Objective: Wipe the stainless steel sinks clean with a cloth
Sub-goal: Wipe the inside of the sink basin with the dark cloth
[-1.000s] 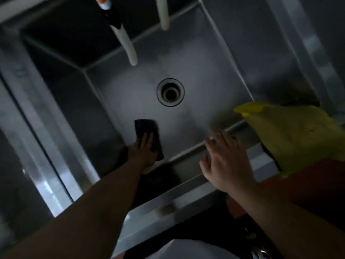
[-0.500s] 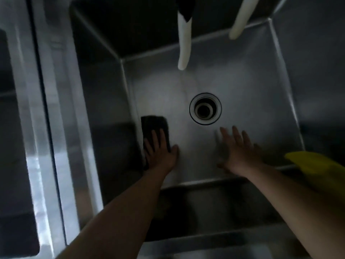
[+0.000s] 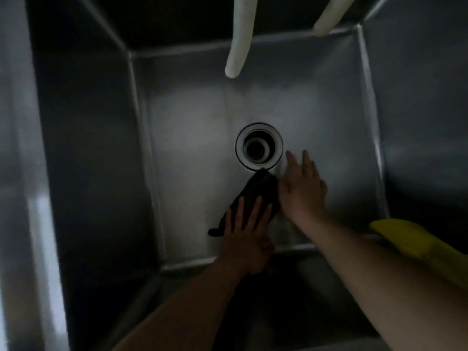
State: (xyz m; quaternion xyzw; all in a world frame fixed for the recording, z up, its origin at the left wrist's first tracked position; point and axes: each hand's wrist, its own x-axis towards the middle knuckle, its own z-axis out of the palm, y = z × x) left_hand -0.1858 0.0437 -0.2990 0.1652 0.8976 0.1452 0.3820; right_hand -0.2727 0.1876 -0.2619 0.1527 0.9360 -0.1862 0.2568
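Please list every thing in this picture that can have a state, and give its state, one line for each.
Dark cloth: flat on the sink floor, its far corner at the drain.
Left hand: fingers straight, pressing the cloth.
Right hand: open, flat on the floor beside the cloth.
Drain: open, unplugged.
White hoses: hanging, no water seen.

Deep stainless steel sink [image 3: 190, 138], round drain [image 3: 258, 147] mid-floor. Left hand [image 3: 244, 231], fingers straight, pressing dark folded cloth [image 3: 255, 191] flat on the floor just before the drain. Right hand [image 3: 302, 188], fingers straight, flat beside the cloth. Two white hose ends [image 3: 239, 41] hanging over the far edge. Yellow fabric [image 3: 417, 244] at the near right corner.
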